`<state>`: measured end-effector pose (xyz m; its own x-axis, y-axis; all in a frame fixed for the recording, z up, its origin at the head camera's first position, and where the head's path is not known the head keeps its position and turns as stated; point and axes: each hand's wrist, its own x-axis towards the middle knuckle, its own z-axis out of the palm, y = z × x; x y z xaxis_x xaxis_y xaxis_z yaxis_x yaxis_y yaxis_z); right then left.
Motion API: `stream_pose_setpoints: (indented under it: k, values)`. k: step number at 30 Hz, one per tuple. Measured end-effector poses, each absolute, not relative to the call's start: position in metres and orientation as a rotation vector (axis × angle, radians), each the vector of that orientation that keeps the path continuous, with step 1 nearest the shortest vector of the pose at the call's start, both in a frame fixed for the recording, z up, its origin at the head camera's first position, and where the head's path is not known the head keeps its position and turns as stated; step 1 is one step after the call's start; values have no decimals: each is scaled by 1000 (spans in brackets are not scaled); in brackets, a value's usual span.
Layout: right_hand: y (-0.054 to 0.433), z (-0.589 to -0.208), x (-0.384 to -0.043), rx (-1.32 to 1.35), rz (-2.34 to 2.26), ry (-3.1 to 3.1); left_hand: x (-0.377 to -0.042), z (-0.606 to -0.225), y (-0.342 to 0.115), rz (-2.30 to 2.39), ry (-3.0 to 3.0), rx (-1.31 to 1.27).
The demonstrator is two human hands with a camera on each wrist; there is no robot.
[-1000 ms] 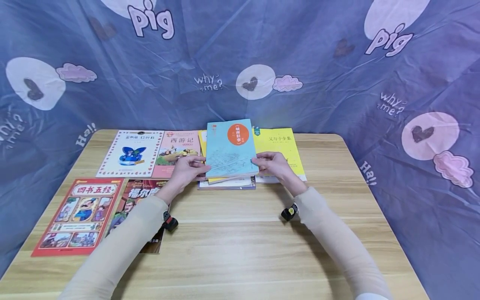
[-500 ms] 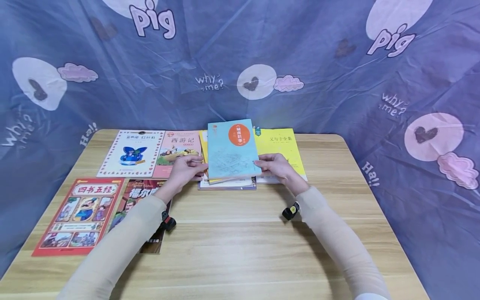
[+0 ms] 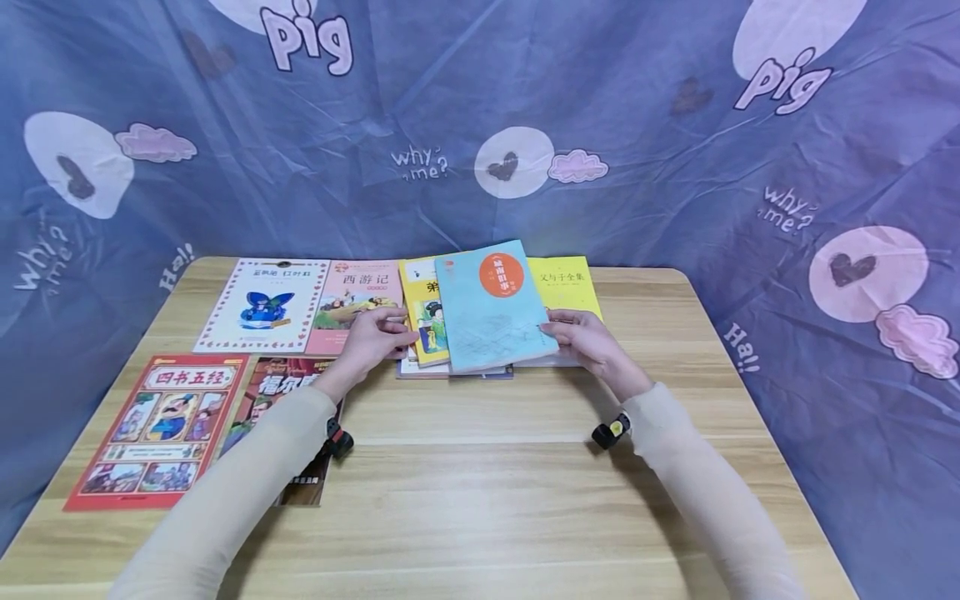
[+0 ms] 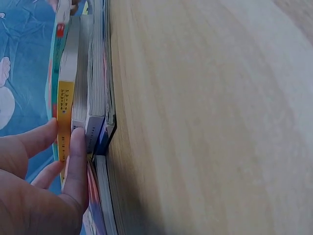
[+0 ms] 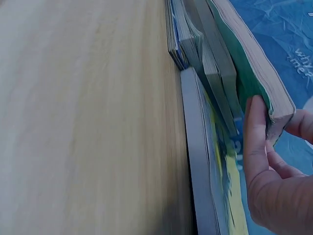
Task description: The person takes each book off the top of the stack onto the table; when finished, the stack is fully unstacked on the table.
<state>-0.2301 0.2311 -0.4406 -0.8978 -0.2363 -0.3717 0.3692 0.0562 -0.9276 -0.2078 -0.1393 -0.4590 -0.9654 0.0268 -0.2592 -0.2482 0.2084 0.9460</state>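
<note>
In the head view my right hand (image 3: pixel 588 340) pinches the lower right corner of a light blue book (image 3: pixel 491 317) with an orange oval. That book is turned askew, and in the right wrist view its right side stands raised off the stack. My left hand (image 3: pixel 369 343) is at the stack's left side. In the left wrist view its thumb and a finger close on the spine of a yellow book (image 4: pixel 64 105), just under the blue one. More books (image 4: pixel 95 98) lie below it; their covers are mostly hidden.
On the wooden table (image 3: pixel 480 492), a white book (image 3: pixel 262 304) and a pink book (image 3: pixel 356 292) lie left of the stack. Nearer are a red book (image 3: pixel 161 429) and a dark book (image 3: pixel 303 492), partly under my left arm. A bright yellow book (image 3: pixel 570 287) lies right.
My right hand has moved right, and the light blue book has shifted right and turned with it. More of the yellow book beneath now shows. My left hand has stayed nearly in place.
</note>
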Motion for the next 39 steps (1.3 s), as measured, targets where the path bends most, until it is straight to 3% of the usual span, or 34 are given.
stream_pose_setpoints:
  k: [22,39]
  values:
    - [339,-404,-189,-42,-2365,1740,-209,-458,-136,1811,2269,-236]
    - [414,-392,-185,63,-2438,1753,-209,-457,-137,1826,2259,-224]
